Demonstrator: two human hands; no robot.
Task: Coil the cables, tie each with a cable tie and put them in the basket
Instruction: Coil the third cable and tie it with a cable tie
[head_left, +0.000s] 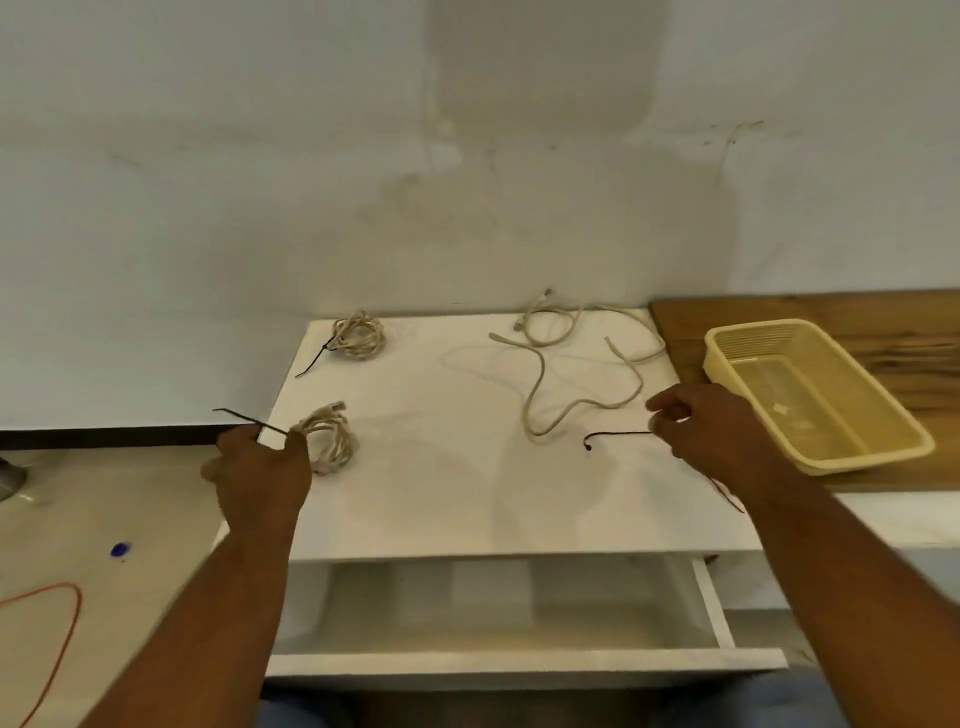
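The near coil lies at the left edge of the white surface; your left hand pinches it together with its cable tie. Your right hand grips a second tie. If the pinch loosens, the loops can spring open or slide off the edge, well apart from the basket.

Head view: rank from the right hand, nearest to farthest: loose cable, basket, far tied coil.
1. Loose cable: on the white table, just left of the right hand, beyond it.
2. Basket: to its right, on the wooden board.
3. Far tied coil: back-left corner of the table.
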